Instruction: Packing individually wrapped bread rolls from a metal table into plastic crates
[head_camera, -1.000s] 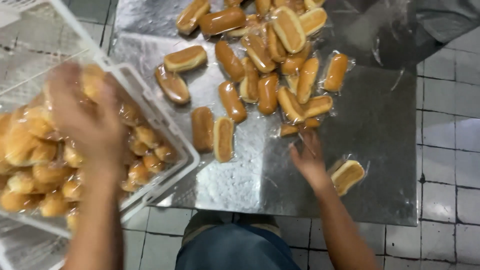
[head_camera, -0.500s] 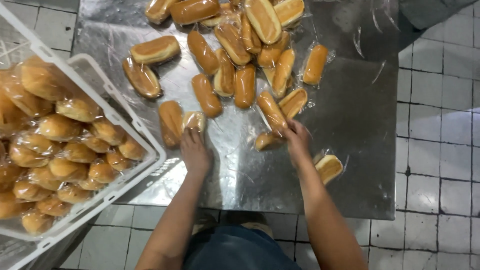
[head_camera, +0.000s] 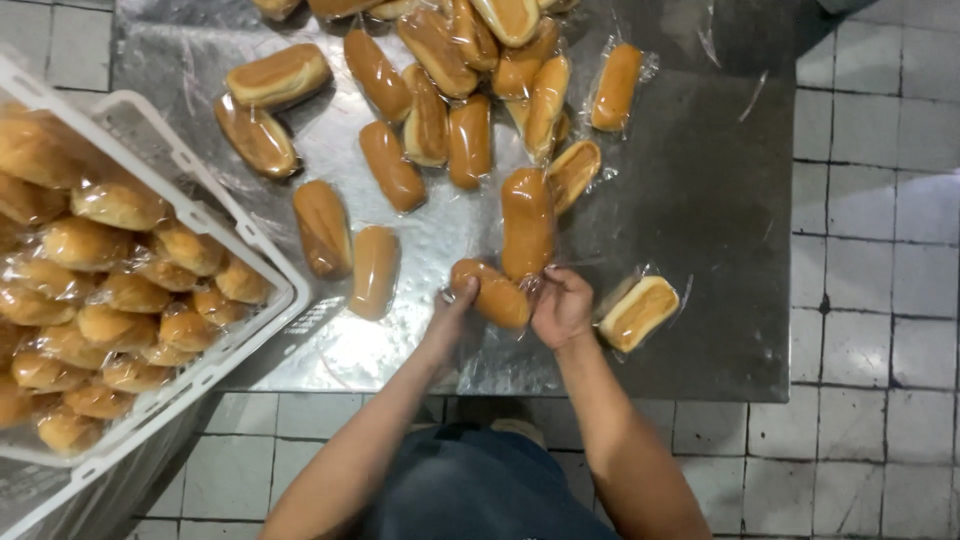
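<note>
On the steel table (head_camera: 700, 200) lie several long bread rolls, each sealed in clear plastic. My left hand (head_camera: 455, 308) and my right hand (head_camera: 562, 305) both grip one wrapped roll (head_camera: 492, 293) near the table's front edge, one hand at each end. Another wrapped roll (head_camera: 527, 222) lies just behind it, touching it. A paler wrapped roll (head_camera: 638, 312) rests alone just right of my right hand. Two more rolls (head_camera: 373, 270) lie to the left of my left hand.
A white plastic crate (head_camera: 250, 240) heaped with wrapped rolls stands at the left, its corner over the table's edge. A pile of wrapped rolls (head_camera: 470, 90) fills the back of the table. Grey floor tiles (head_camera: 880, 250) lie to the right and below.
My left hand left the crate, came to the table and moved right. Both hands have closed on one wrapped roll at the front edge. The camera view has shifted downward.
</note>
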